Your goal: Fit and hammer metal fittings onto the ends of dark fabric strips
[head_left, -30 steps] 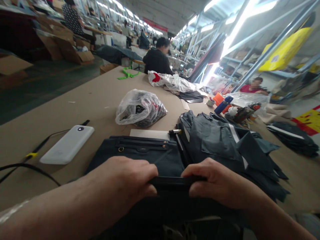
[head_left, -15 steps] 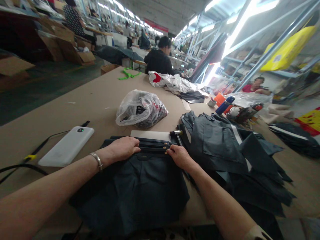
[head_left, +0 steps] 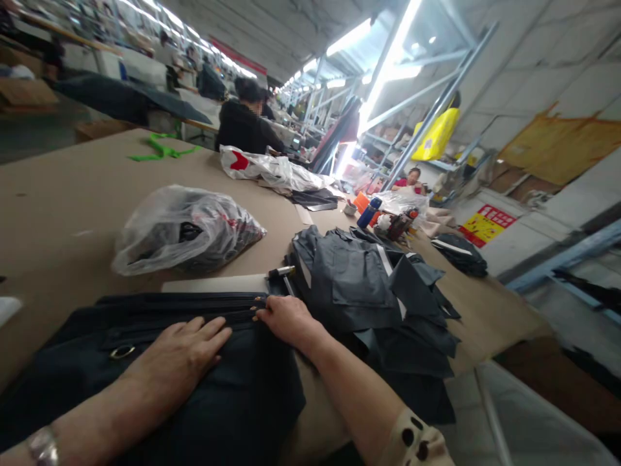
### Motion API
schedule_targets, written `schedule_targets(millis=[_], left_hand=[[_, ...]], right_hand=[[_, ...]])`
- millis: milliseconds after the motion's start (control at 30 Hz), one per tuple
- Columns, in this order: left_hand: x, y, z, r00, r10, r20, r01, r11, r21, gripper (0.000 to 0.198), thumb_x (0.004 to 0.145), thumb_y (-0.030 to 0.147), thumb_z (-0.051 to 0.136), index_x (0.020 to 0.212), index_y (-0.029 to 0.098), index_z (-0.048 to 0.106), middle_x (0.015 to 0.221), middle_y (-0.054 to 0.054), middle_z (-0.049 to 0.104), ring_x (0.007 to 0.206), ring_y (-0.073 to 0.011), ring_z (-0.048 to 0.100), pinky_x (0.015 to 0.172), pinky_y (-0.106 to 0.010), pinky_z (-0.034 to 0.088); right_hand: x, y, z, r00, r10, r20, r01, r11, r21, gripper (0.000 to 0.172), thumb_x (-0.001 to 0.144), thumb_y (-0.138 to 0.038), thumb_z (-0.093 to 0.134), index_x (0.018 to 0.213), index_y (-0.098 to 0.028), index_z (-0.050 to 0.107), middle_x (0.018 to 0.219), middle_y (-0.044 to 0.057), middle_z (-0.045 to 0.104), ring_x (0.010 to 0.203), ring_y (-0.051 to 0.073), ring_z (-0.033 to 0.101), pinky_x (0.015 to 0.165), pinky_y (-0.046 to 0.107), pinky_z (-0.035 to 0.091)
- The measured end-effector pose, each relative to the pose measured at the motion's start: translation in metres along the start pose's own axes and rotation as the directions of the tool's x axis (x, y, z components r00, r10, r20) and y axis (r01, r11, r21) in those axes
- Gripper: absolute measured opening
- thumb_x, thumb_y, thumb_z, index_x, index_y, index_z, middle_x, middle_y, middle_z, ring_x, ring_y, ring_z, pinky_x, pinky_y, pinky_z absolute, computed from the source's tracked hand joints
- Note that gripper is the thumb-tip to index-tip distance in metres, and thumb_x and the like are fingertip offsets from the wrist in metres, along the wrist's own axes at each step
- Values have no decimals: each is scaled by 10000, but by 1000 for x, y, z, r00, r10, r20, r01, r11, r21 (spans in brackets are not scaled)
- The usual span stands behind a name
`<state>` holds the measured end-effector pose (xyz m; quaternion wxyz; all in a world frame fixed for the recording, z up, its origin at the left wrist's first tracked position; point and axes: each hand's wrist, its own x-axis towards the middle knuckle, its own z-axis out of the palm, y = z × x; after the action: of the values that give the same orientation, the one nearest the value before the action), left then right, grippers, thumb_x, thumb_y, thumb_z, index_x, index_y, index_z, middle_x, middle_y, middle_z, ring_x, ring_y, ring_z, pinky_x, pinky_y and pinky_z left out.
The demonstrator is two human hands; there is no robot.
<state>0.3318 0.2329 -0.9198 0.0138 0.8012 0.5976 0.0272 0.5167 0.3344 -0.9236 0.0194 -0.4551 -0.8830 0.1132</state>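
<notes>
- A white object (head_left: 6, 308) is cut off by the left border of the view, and what it is cannot be made out.
- The dark zippered bag (head_left: 233, 395) lies flat at the near edge of the surface (head_left: 63, 194). Its near-left part runs out of view, and both forearms cover some of it.
- It is dark navy fabric. A long zipper (head_left: 184, 309) runs along its far side, and a metal ring (head_left: 121, 353) sits just below the zipper toward the left.
- The left hand (head_left: 179, 356) lies palm down on the bag, fingers spread and released, on the near side of the zipper.
- The right hand (head_left: 286, 318) rests at the zipper's right end with its fingers curled. The fingers hide the pull, so I cannot tell whether they pinch it.
- Beyond the bag sits a clear plastic bag (head_left: 184, 230) with dark contents that are hard to make out.
- Just right of the right hand, toward the surface's right edge, is a heap of dark grey cut pieces (head_left: 359, 285).
</notes>
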Motion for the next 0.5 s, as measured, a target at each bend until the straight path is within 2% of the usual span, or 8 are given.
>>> schedule_targets(millis=[100,133,200,233,333,400,500], left_hand=[[1,-2,15,998,-27,60,28,1000,-13,433,831,194,346,1197,230,576,1295,-95,531,1133,-314,513,953,-497,388],[1,-4,19,998,-23,64,24,1000,-19,431,833,209,344,1194,232,579,1298,-93,528,1135,-313,516,960,-497,388],[2,-9,25,999,-17,43,18,1000,-13,422,830,237,352,1176,243,594,1297,-84,530,1133,-316,521,968,-502,388],[3,-11,28,1000,-16,17,16,1000,-5,415,827,250,363,1166,246,602,1294,-77,533,1133,-320,521,972,-506,386],[3,-13,34,998,-26,-54,26,1000,14,393,813,268,402,1137,248,622,1269,-58,558,1116,-326,533,971,-513,393],[3,-11,33,998,-28,-62,29,999,23,397,812,251,393,1134,239,625,1257,-65,568,1105,-323,542,961,-508,406],[4,-8,26,999,-30,-27,31,999,23,427,820,224,346,1154,238,613,1266,-80,558,1112,-308,542,963,-488,414]], right_hand=[[-17,19,-31,992,-66,-109,63,997,-33,252,857,-399,444,1002,-248,584,972,30,652,861,181,612,726,271,444],[-23,33,-46,987,-42,-158,36,999,-37,233,865,-370,442,1018,-255,576,1006,21,643,898,165,602,765,257,436],[-33,71,-79,965,105,-239,-115,993,-27,223,886,-314,419,1038,-257,572,1052,13,632,972,139,578,847,226,403],[-37,94,-95,940,235,-247,-245,969,-10,225,889,-298,418,1044,-256,575,1065,12,632,998,129,568,874,208,386],[-44,165,-131,857,437,-275,-453,892,5,299,857,-235,464,1130,-155,558,1155,124,594,1077,195,541,927,261,366],[-45,203,-142,794,538,-283,-553,833,30,328,822,-222,510,1119,-98,568,1166,192,576,1105,259,527,936,319,368],[-43,232,-144,722,632,-282,-630,769,110,255,780,-241,557,976,-98,636,1070,196,625,1069,301,548,897,354,398]])
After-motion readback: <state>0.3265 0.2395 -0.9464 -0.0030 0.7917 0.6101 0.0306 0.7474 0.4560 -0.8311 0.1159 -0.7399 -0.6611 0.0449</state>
